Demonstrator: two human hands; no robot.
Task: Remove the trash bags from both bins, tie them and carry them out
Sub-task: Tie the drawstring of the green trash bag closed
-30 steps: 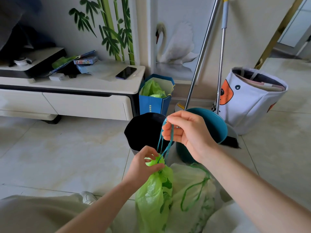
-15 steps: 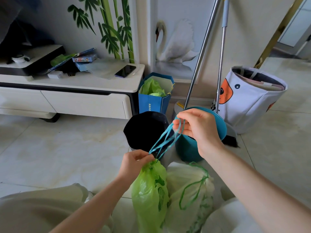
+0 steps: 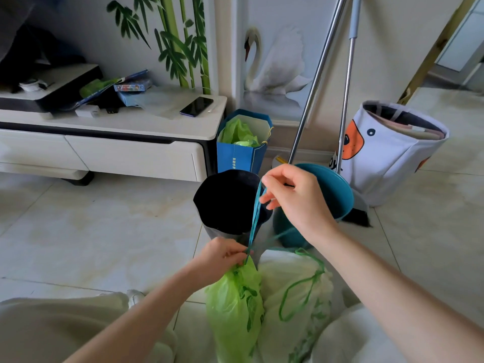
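Green bag (image 3: 235, 307) hangs low in the middle, its neck gathered and pinched in the left hand (image 3: 222, 255). From that neck a teal drawstring (image 3: 255, 218) runs up taut to the right hand (image 3: 296, 197), whose thumb and forefinger are pressed together on the cord while the other fingers curl loosely. Just right of the green bag, touching it, lies a white bag (image 3: 288, 279) on the floor (image 3: 104, 231), with a green drawstring loop (image 3: 301, 292) slack across it. Behind the hands stand two bins side by side: a black bin (image 3: 225, 203) on the left and a teal bin (image 3: 335, 195) on the right, both without liners. Beyond them a blue paper bag (image 3: 241, 155) holding green plastic leans by a white surface (image 3: 117, 124), where a phone (image 3: 196, 106) lies
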